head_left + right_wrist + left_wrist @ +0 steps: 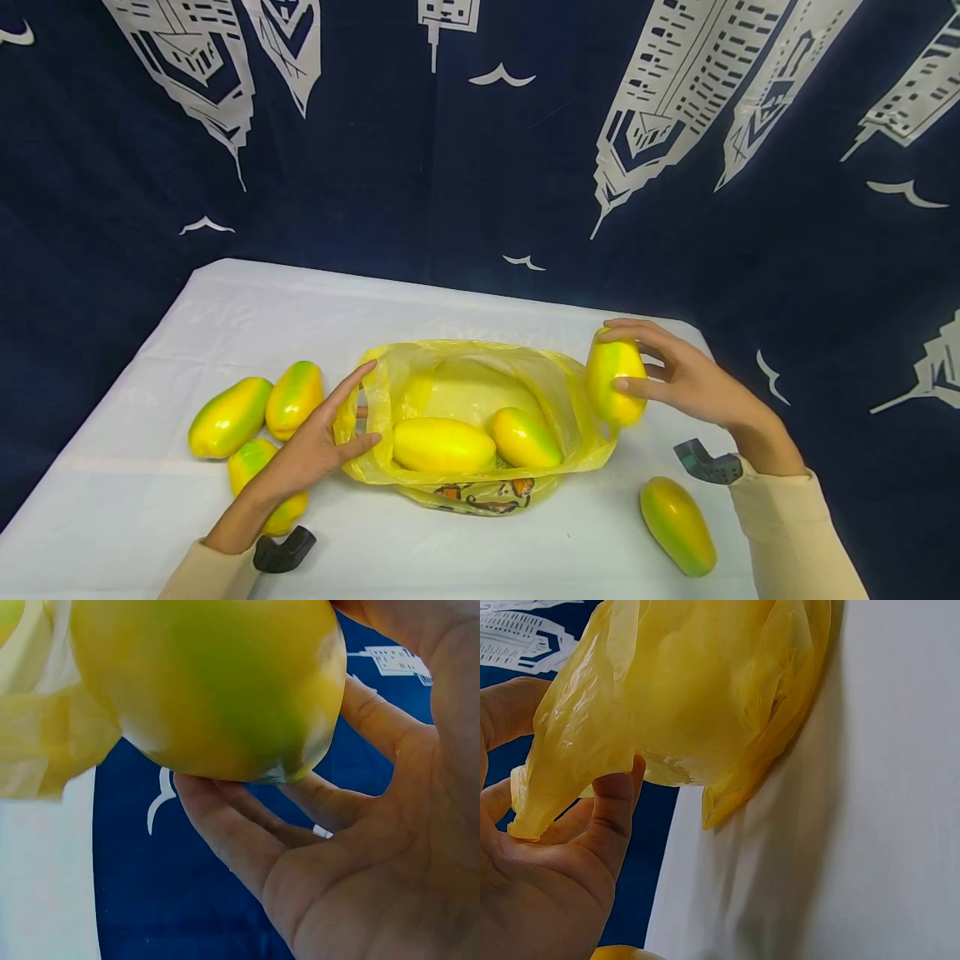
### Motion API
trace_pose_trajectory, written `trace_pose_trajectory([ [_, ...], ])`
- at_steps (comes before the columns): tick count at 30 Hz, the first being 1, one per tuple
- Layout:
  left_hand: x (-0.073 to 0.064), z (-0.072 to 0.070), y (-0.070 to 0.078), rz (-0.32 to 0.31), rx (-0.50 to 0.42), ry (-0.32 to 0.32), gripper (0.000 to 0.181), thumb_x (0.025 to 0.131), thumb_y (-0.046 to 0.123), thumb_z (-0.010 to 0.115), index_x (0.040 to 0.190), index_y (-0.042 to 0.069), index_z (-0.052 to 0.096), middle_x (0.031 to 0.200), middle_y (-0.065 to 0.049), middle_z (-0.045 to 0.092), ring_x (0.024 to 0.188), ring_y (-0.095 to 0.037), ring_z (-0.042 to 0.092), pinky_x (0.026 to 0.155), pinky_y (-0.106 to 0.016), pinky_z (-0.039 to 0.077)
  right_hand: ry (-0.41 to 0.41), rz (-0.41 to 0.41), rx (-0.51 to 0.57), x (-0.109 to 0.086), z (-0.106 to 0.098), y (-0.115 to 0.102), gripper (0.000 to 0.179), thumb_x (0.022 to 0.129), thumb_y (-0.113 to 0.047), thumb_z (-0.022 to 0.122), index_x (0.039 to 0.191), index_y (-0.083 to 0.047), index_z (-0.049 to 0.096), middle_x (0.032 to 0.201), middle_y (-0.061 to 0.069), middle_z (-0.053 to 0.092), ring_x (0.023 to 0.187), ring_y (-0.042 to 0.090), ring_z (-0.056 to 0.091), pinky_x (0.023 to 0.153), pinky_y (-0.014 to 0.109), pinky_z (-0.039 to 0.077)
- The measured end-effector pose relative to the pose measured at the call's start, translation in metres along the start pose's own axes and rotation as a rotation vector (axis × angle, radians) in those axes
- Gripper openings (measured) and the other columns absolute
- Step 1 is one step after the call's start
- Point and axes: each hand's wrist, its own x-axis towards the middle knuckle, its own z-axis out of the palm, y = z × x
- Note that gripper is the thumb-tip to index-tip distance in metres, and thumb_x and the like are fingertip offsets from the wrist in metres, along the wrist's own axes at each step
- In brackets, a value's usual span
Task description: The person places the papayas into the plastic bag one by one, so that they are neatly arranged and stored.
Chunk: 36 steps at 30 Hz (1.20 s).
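A yellow plastic bag (480,492) sits with its mouth spread wide, and two yellow-green mangoes lie inside: one long mango (444,445) and a smaller mango (525,437) beside it. My left hand (318,442) holds the bag's left rim; in the left wrist view the bag's handle (577,742) passes between its thumb and fingers. Just off the bag's right rim, my right hand (686,379) grips an upright mango (617,379), thumb on the near side and fingers over its top. The right wrist view shows that mango (217,682) close up.
Left of the bag lie a mango (228,418), a second mango (294,400) and a third mango (281,512) partly behind my left forearm. Another mango (678,527) lies at the front right. A white cloth (150,517) covers the table; a dark blue printed curtain (420,167) hangs behind.
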Motion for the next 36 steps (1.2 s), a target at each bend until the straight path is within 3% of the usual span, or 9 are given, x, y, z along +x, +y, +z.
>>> trace_pose_trajectory([
  [11,0.0,0.0,-0.001,0.003,-0.012,-0.001,0.092,0.091,0.005,0.072,0.16,0.035,0.019,0.163,-0.015,0.022,0.132,-0.042,0.046,0.088,-0.028,0.058,-0.06,-0.055,0.061,0.023,0.015,-0.016,0.053,0.091,-0.015,0.075,0.14,-0.017,0.054,0.149,0.008,0.046,0.137,0.036,0.042,0.103,0.063,0.044],
  [18,0.0,0.0,-0.001,0.001,-0.006,-0.002,0.092,0.091,0.006,0.072,0.16,0.036,0.019,0.164,-0.014,0.02,0.132,-0.042,0.046,0.088,-0.027,0.058,-0.115,-0.084,0.053,0.036,0.024,-0.03,0.055,0.087,-0.015,0.078,0.138,-0.02,0.056,0.151,0.007,0.043,0.136,0.036,0.043,0.098,0.054,0.052],
  [23,0.0,0.0,0.0,0.007,-0.006,-0.005,0.092,0.091,0.005,0.072,0.16,0.036,0.019,0.163,-0.014,0.021,0.132,-0.042,0.046,0.088,-0.028,0.058,-0.192,-0.12,0.101,0.046,0.03,-0.039,0.059,0.087,-0.013,0.078,0.14,-0.023,0.055,0.156,0.006,0.037,0.14,0.035,0.038,0.102,0.056,0.049],
  [29,0.0,0.0,0.0,0.004,0.014,0.001,0.092,0.091,0.006,0.073,0.16,0.036,0.02,0.161,-0.016,0.025,0.131,-0.042,0.047,0.089,-0.026,0.057,-0.303,-0.189,0.168,0.059,0.039,-0.047,0.061,0.088,-0.012,0.076,0.143,-0.023,0.054,0.151,0.002,0.041,0.137,0.029,0.04,0.108,0.054,0.045],
  [33,0.0,-0.001,-0.001,0.0,0.019,0.004,0.092,0.091,0.007,0.073,0.159,0.037,0.02,0.162,-0.015,0.024,0.133,-0.041,0.046,0.09,-0.025,0.056,-0.381,-0.207,0.16,0.068,0.046,-0.054,0.062,0.087,-0.013,0.076,0.143,-0.028,0.055,0.155,0.001,0.04,0.142,0.025,0.036,0.111,0.056,0.041],
  [36,0.0,-0.001,-0.002,-0.001,0.021,0.007,0.092,0.091,0.007,0.073,0.159,0.038,0.02,0.163,-0.013,0.023,0.133,-0.041,0.046,0.09,-0.025,0.056,-0.427,-0.221,0.137,0.076,0.053,-0.059,0.062,0.088,-0.013,0.074,0.144,-0.029,0.054,0.157,-0.001,0.038,0.142,0.02,0.036,0.111,0.051,0.042],
])
